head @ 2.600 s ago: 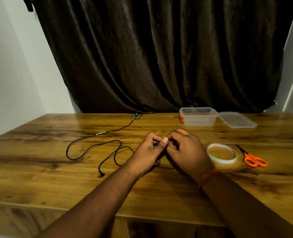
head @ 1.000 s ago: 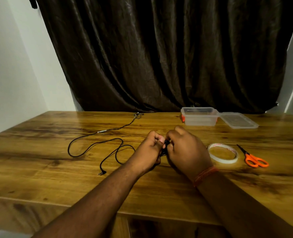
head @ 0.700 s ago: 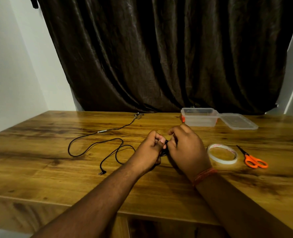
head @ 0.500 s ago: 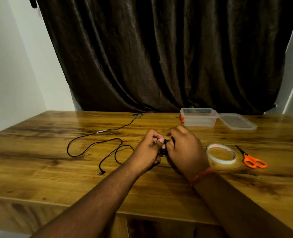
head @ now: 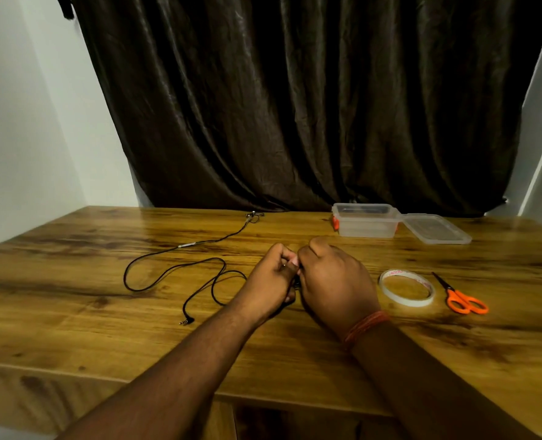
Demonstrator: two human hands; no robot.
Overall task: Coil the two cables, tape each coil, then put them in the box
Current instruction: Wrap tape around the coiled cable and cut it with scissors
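At table's back, clear box (head: 365, 224) w/ lid (head: 434, 231) off beside; hands (head: 298, 276) pinch coiled cable (head: 296, 282).

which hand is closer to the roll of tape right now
Right. The right hand sits just left of the tape roll, with a short stretch of bare table between them. The left hand lies on the right hand's far side, farther from the roll.
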